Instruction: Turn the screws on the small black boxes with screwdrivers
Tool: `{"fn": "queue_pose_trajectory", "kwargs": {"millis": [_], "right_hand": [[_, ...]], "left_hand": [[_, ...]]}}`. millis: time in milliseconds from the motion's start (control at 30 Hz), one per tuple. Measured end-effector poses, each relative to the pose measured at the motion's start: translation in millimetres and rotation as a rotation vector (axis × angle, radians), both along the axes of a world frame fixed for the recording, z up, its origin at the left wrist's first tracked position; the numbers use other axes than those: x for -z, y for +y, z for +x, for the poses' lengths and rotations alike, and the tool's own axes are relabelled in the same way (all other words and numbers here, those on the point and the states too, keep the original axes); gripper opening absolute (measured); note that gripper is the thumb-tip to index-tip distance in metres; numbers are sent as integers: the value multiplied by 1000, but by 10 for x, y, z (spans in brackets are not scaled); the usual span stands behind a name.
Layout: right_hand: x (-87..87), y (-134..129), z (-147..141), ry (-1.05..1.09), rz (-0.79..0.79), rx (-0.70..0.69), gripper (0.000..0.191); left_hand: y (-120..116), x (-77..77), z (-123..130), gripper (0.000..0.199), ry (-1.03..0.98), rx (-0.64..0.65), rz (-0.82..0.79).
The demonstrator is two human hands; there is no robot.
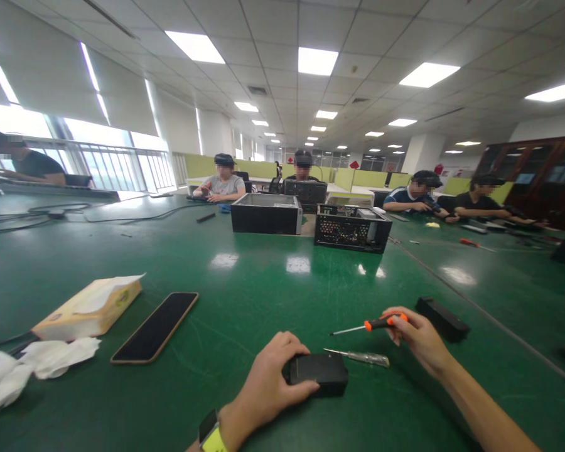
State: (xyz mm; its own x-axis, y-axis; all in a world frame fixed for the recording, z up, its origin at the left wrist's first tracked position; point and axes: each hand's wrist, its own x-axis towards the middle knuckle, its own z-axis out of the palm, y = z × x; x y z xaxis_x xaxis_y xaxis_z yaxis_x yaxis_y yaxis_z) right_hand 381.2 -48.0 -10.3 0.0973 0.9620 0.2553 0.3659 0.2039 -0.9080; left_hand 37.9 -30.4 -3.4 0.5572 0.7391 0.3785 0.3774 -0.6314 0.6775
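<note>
My left hand [277,370] is wrapped round one end of a small black box-shaped device [327,371] lying on the green tabletop. Between the fingers of my right hand [419,339] is a screwdriver [380,321] with an orange and black handle, its metal shaft pointing left above the table. Just behind the black device lies a second screwdriver [365,358] with a clear handle, its thin tip toward the left. A longer black block [442,319] rests beyond my right hand, close to the seam in the table.
To the left lie a phone [155,328], a tissue pack [91,307] and crumpled tissues [51,358]. Two open computer cases [266,215] [353,229] stand farther back. Another orange screwdriver [473,243] lies at far right. Several people sit around the table; cables [51,213] run along its left side.
</note>
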Motion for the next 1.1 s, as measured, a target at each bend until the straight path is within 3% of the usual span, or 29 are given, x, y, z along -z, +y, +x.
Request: {"fn": "queue_pose_trajectory", "kwargs": {"millis": [300, 1100], "right_hand": [[-30, -54, -98, 211, -33, -79, 33], [-17, -56, -23, 178, -7, -94, 31]], "left_hand": [[-12, 2, -5, 32, 4, 3, 0], [4, 15, 5, 32, -7, 13, -3]]}}
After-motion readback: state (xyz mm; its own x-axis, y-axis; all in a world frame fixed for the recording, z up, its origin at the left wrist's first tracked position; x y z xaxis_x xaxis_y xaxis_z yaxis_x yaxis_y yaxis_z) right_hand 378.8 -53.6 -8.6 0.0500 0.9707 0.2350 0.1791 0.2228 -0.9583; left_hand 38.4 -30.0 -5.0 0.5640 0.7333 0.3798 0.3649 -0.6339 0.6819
